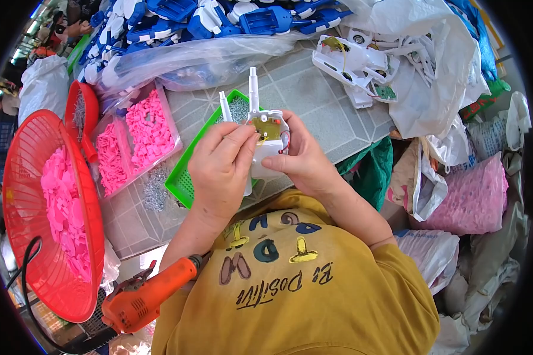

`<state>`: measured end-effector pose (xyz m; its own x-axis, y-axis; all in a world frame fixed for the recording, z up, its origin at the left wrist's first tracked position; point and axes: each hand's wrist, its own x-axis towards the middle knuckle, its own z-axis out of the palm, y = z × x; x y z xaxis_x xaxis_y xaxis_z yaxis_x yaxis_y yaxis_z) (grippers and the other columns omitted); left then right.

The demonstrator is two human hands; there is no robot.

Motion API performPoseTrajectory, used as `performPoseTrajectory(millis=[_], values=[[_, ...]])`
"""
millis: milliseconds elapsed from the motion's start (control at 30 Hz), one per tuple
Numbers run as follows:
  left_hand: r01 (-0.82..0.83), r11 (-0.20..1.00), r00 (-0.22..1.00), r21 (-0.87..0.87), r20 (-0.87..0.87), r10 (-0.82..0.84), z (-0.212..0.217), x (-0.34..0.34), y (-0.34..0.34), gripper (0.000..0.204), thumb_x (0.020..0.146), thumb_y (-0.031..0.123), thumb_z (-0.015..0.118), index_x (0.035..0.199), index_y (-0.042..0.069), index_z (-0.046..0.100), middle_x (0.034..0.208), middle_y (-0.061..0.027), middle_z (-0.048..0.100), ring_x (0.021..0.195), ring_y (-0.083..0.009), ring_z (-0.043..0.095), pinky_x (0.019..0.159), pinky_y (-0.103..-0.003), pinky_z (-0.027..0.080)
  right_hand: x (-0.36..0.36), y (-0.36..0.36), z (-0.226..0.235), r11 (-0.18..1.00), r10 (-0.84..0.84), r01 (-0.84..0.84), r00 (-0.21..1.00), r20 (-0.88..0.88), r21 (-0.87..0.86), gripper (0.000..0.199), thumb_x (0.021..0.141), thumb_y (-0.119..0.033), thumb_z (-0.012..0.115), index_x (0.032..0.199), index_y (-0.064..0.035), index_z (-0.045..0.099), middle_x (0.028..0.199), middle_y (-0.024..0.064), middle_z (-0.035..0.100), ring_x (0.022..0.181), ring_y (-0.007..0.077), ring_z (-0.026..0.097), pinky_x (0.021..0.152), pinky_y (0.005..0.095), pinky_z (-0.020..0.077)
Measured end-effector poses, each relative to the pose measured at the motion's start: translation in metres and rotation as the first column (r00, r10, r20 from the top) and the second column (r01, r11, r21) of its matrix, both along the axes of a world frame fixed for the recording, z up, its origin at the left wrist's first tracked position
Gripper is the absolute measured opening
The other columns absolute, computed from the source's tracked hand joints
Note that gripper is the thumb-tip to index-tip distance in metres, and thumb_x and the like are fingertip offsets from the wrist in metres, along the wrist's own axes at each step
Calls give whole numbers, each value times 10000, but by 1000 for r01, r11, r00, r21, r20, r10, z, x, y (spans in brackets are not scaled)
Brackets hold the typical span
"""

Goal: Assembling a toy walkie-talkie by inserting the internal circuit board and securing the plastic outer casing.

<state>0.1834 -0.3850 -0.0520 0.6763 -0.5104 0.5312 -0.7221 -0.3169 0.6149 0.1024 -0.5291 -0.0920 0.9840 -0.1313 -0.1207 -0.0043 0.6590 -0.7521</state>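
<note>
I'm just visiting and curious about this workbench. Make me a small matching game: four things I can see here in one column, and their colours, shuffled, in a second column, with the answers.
Things:
1. round basket at the left
2. power screwdriver by the person's elbow
3. flat tray under the left hand
4. plastic housing held in both hands, the right hand on its side

Colours:
A. green
B. white
C. red
D. orange

Pairs: 1-C, 2-D, 3-A, 4-B

A toy-assembly workshop: heaped blue plastic parts (pixel 219 18), orange electric screwdriver (pixel 148 296).
</note>
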Motion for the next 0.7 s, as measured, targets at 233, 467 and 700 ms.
performPoseTrajectory(millis=[233, 467, 700], values=[[31, 999, 999, 35, -32, -30, 5, 2, 0, 155, 836, 20, 732, 990, 20, 715, 950, -111, 665, 803, -261, 668, 698, -342, 531, 0, 0, 9, 997, -9, 12, 999, -40, 78, 614, 808, 26, 611, 1376, -49, 390, 1188, 64, 569, 1084, 160, 614, 900, 327, 522], [31, 998, 998, 60, -65, -27, 6, 2, -2, 133, 853, -1, 702, 986, -4, 703, 947, -127, 661, 820, -277, 665, 719, -348, 533, 1, -2, 12, 981, -12, 35, 993, -120, 192, 489, 916, -129, 449, 1399, -69, 397, 1242, 84, 585, 1094, 182, 626, 886, 362, 533], [39, 996, 998, 77, -41, -36, -1, 5, -2, 126, 850, 11, 707, 976, 1, 701, 954, -127, 656, 832, -284, 661, 724, -355, 530, 1, -4, 10, 970, -4, 36, 991, -134, 241, 406, 963, -149, 424, 1357, -57, 460, 1245, 77, 619, 1081, 166, 647, 900, 359, 539]])
